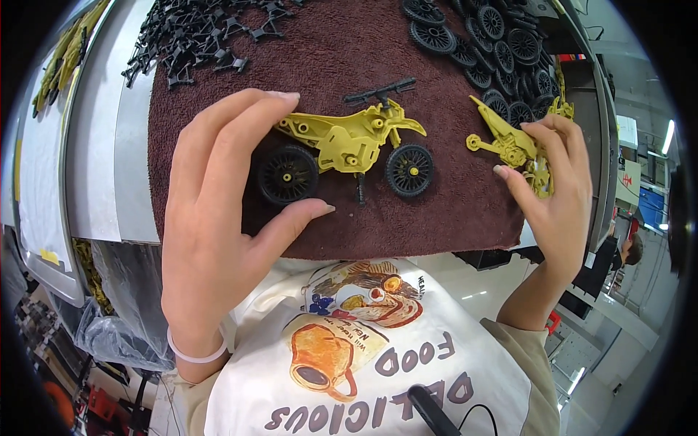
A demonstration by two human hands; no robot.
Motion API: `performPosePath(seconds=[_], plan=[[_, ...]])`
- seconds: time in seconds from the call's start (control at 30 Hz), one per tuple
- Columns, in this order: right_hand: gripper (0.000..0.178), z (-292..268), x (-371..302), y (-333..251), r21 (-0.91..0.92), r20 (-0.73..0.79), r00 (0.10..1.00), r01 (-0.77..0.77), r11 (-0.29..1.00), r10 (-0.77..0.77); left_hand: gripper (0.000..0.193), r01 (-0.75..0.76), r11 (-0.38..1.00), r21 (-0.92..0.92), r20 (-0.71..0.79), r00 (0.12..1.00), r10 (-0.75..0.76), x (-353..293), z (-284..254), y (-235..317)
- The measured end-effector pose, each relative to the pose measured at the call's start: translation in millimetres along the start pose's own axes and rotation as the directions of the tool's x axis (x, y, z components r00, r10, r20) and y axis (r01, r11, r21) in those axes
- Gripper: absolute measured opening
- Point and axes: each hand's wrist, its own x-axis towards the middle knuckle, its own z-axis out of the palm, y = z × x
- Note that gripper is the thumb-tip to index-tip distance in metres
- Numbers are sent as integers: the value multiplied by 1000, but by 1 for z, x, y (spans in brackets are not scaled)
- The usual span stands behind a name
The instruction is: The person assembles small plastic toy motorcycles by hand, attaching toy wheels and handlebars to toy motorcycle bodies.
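Note:
A yellow toy motorcycle body half (349, 145) lies on the brown towel (305, 58), hollow side up with its pegs showing. A black rear wheel (288, 174), a black front wheel (409, 171), black handlebars (379, 92) and a small black stand (360, 187) are fitted to it. My left hand (218, 189) curves about its rear end, fingers and thumb apart, fingertips by the tail and thumb below the rear wheel. At the towel's right side my right hand (556, 174) grips another yellow motorcycle body half (512, 145), moulded engine detail showing; my fingers partly hide it.
Small black frame-like parts (211, 36) are heaped at the far left of the towel. A pile of black spoked wheels (491, 43) lies at the far right. More yellow parts (561, 107) sit by the right edge. Clear plastic bags (123, 334) hang below the table at left.

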Motion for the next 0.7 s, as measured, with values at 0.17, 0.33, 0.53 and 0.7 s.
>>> performPosePath(seconds=[0.17, 0.33, 0.53, 0.7], plan=[[49, -31, 18, -23, 134, -38, 981, 192, 972, -188, 81, -16, 999, -46, 5, 1000, 17, 4, -3, -2], [51, 3, 51, -74, 326, -111, 897, 440, 837, -428, 88, -87, 989, -118, -35, 996, 83, 3, 1, -12], [40, 20, 53, -75, 438, -62, 878, 451, 778, -474, 92, -56, 989, -135, -16, 998, 55, -2, -4, -16], [35, 14, 59, -74, 414, -8, 850, 483, 772, -527, 95, -75, 944, -322, -80, 995, 52, 0, -7, -11]])
